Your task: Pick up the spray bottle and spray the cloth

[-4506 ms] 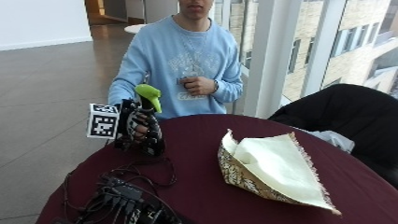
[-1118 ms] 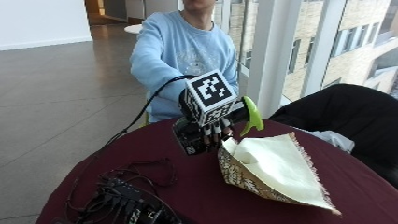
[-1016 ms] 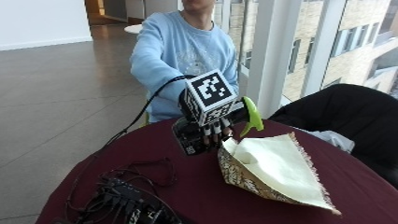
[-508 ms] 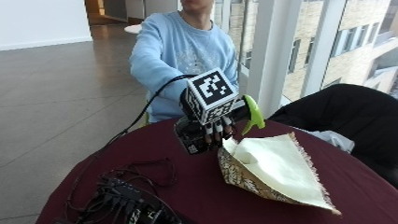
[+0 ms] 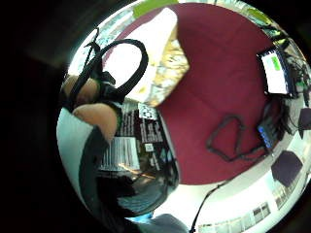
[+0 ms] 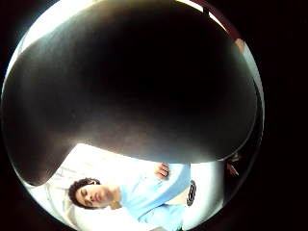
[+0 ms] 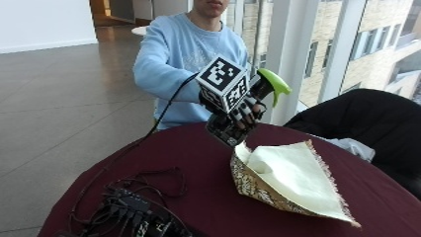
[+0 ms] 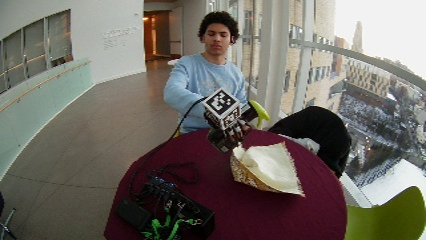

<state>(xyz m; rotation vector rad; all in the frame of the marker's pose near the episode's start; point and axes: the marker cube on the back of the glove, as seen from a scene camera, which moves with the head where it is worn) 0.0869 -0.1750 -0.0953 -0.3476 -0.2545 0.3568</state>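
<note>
The fingers (image 7: 246, 112) of the gloved right hand (image 7: 238, 106) are curled around the dark body of the spray bottle (image 7: 227, 129) and grip it. The hand holds the bottle tilted above the table (image 7: 197, 168), at the far side near the person. The green spray head (image 7: 273, 84) stands above the hand and its nozzle points toward the window side, over the cloth (image 7: 289, 177). The lower end of the bottle is just beside the near corner of the cloth; whether it touches the table cannot be told.

In the little finger side palm view the bottle (image 5: 138, 160) is close to the palm, and its dark label with white print shows next to two bare fingertips (image 5: 95, 119). Beyond it the cloth (image 5: 155, 63) lies on the dark red table (image 5: 218, 97). In the thumb side palm view the dark bottle (image 6: 134, 82) fills most of the picture.

The cloth is cream on its upper face, with a patterned brown and gold underside and a fringed edge. It lies folded and partly raised on the table, on the side toward the window.

At the near edge of the table lies a bundle of black cables and devices (image 7: 131, 212). A black jacket (image 7: 368, 123) hangs over a chair beside the table.
</note>
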